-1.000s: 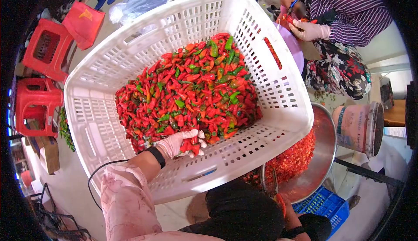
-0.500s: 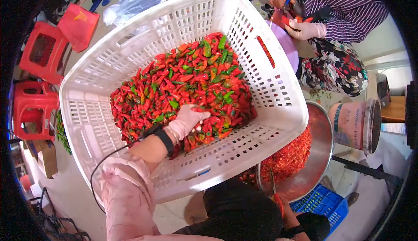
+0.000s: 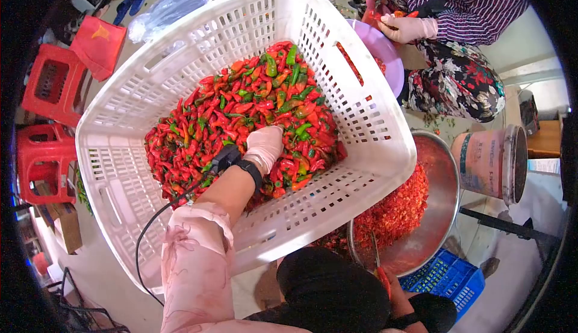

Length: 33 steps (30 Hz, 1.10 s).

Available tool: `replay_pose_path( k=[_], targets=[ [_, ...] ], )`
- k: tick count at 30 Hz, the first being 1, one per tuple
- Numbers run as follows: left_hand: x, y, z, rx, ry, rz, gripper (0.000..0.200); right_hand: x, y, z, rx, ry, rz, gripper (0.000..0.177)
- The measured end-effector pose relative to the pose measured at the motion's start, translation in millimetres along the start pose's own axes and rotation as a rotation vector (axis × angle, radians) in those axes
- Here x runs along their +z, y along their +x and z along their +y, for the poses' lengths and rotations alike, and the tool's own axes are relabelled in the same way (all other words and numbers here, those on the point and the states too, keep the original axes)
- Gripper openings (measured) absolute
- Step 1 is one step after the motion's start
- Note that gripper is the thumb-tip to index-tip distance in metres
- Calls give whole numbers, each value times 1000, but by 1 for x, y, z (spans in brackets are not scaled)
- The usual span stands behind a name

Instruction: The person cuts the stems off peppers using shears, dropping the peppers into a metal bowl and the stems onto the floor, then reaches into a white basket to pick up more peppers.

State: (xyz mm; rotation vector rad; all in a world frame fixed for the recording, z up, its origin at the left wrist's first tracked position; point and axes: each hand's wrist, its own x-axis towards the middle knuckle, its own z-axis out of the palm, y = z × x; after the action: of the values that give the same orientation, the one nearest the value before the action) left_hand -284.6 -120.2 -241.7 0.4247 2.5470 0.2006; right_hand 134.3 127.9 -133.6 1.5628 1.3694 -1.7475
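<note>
My left hand [image 3: 265, 145], in a pale glove, reaches down among red and green chili peppers [image 3: 235, 107] in a white plastic basket [image 3: 385, 131]. Its fingers bend down and away from view, so whether they grip a pepper is hidden. Low on the right, my right hand [image 3: 394, 291] is wrapped around the red handle of scissors [image 3: 378, 258], partly hidden behind my dark-clothed knee. The metal blades point into a steel bowl [image 3: 445, 212], which holds chopped red chili [image 3: 394, 212].
Across from me, a person in a striped sleeve [image 3: 469, 23] cuts chili over a purple basin [image 3: 391, 71]. A bucket [image 3: 487, 161] and a blue crate [image 3: 448, 282] stand right. Red stools [image 3: 45, 161] are left. A cable [image 3: 141, 242] runs from my left wrist.
My left hand has moved slightly up and right over the peppers, and its fingers now point down into them. The view has shifted a little. My right hand keeps its place.
</note>
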Motion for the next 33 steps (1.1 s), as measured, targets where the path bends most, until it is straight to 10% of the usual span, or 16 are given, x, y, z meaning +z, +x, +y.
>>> replay_pose_path(
  k=[9,11,18,33],
  targets=[
    [0,-10,-22,36,-359,-42,40,3,-3,-8,174,326,-109,26],
    [-9,-20,-31,-209,-966,-482,26,-2,-2,-3,80,154,-102,27],
    [-7,-58,-57,-142,-1576,-582,14,6,0,-8,109,126,-112,46],
    [-1,-76,-58,-155,-1601,-619,25,0,10,-2,199,269,-64,43]
  ],
)
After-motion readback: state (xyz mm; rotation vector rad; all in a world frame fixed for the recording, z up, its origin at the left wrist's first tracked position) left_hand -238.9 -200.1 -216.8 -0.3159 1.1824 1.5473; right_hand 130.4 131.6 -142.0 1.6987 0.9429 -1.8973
